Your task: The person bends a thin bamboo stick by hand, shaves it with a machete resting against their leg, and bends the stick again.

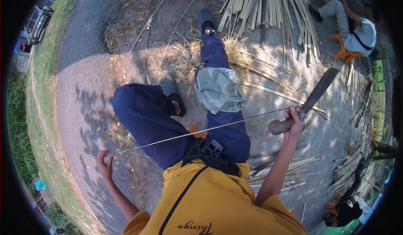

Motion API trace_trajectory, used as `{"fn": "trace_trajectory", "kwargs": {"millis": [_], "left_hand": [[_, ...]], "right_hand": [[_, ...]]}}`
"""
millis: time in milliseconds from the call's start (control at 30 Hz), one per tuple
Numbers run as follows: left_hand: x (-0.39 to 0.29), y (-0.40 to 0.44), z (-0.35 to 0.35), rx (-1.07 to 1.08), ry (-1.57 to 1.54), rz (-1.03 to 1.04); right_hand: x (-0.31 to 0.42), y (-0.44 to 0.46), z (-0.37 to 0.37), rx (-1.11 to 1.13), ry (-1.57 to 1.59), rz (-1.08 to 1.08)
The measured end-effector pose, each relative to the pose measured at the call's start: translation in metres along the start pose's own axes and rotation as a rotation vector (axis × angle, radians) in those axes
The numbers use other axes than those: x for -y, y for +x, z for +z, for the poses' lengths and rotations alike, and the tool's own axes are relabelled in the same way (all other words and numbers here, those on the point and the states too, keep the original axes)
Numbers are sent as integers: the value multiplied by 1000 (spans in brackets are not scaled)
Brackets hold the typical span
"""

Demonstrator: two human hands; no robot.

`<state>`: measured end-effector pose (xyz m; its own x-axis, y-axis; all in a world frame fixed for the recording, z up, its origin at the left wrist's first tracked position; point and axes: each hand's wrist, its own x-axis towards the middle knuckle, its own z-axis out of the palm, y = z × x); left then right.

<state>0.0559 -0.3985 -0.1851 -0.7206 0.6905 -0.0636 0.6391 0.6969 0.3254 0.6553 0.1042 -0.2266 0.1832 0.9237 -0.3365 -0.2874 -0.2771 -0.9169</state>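
Observation:
A long thin bamboo strip (197, 134) stretches across my lap, slanting up from left to right. My left hand (105, 164) pinches its lower end out to the left, above the pavement. With my right hand (295, 119) I grip the wooden handle of a machete (320, 90), its dark blade pointing up and to the right. The strip's other end reaches the fingers of that same hand. A camouflage-patterned cloth (220, 90) covers my right thigh near the knee, with some fine shavings on it.
Pale split bamboo slats (268, 8) lie fanned out ahead, and more slats (289, 172) lie to my right. Curly shavings (184, 60) surround my feet. One person (361, 35) sits on an orange stool at upper right; another person (346, 210) is at lower right. Grass (44, 88) borders the left.

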Motion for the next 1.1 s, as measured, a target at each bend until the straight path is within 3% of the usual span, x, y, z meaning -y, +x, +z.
{"fn": "trace_trajectory", "kwargs": {"millis": [200,267,367,500,833,1100], "left_hand": [[23,-10,11,-110,18,-13],[15,-11,16,-161,-39,-178],[25,-11,12,-49,49,-241],[19,-7,10,-46,-156,-298],[-112,31,-10,18,-689,-246],[-173,64,-12,-4,-649,-168]], "right_hand": [[3,3,-1,-39,-24,-29],[4,2,0,-39,-22,-33],[6,0,1,-37,-33,-44],[2,-2,9,-26,28,-18],[-4,-13,38,120,515,161],[-13,-21,49,106,476,192]]}}
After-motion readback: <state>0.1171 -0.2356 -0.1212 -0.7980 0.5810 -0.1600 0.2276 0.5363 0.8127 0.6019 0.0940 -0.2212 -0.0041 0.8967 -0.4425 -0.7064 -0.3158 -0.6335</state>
